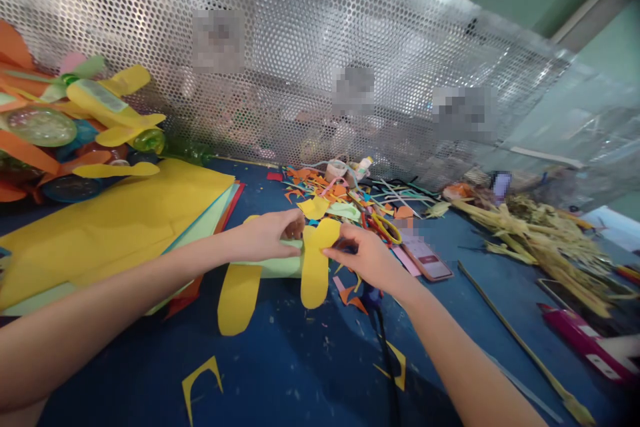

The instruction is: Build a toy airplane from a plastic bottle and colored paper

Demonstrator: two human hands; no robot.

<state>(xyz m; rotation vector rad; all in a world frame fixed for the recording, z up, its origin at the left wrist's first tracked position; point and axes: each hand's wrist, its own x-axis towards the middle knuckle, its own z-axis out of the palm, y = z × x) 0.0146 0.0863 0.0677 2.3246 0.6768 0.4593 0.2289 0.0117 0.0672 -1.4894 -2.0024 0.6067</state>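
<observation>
My right hand [367, 257] pinches the edge of a yellow paper cut-out [315, 277] with rounded ends between thumb and fingers. On the cut-out's other side, my left hand [280, 237] is curled, its thumb and fingertips at the left edge. Beneath my left hand lies a light green paper piece [277, 269], partly covered. A second yellow rounded strip [239, 303] sticks out toward me from under that hand. Whether these pieces are joined cannot be seen.
Yellow paper sheets [120, 220] lie at left, beside bottle-and-paper models [100, 107]. Colourful scraps [325, 190], yellow-handled scissors [387, 228] and a phone [429, 259] lie beyond my hands. Dried stalks [545, 233] and a magenta glue gun [583, 340] are at right. A perforated metal screen [300, 33] stands behind.
</observation>
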